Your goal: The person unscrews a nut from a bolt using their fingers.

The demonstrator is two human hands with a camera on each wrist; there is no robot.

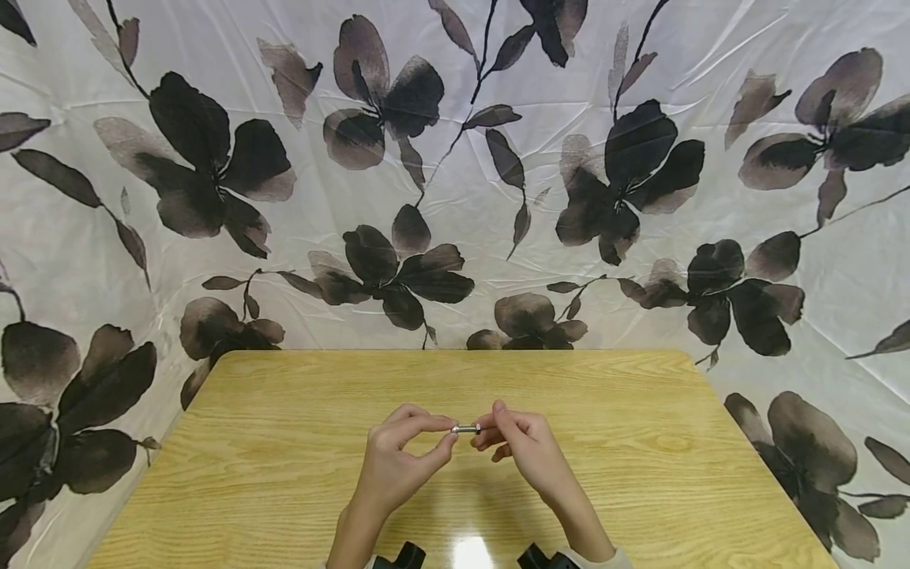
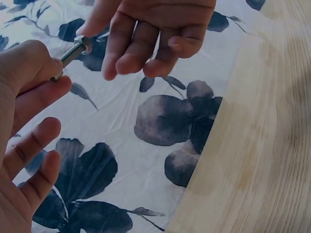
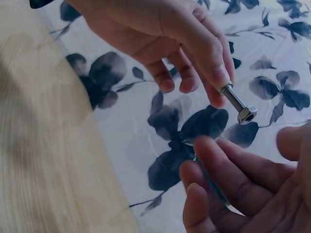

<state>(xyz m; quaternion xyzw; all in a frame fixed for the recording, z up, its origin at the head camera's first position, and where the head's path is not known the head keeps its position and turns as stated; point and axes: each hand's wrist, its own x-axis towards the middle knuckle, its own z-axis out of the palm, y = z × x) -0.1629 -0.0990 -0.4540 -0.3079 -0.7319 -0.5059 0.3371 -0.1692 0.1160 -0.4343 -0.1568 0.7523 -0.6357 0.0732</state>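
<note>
Between the thumb and fingertips of my left hand [image 1: 398, 454] is a small metal bolt [image 1: 466, 429], pinched by one end and lying level above the table in the head view. Its silvery threaded shank [image 2: 73, 54] shows bare in the left wrist view. A hex nut [image 3: 247, 115] sits at the end facing my right hand [image 1: 526, 442]. That hand has its fingers loosely bent beside the nut; in the right wrist view, its thumb and fingertips stand apart from the nut, holding nothing visible.
Below both hands lies a light wood-grain table [image 1: 284, 490] with rounded far corners. A white floral cloth [image 1: 498, 197] hangs behind it and along its sides. Black wrist-worn devices [image 1: 401, 555] show at the bottom edge.
</note>
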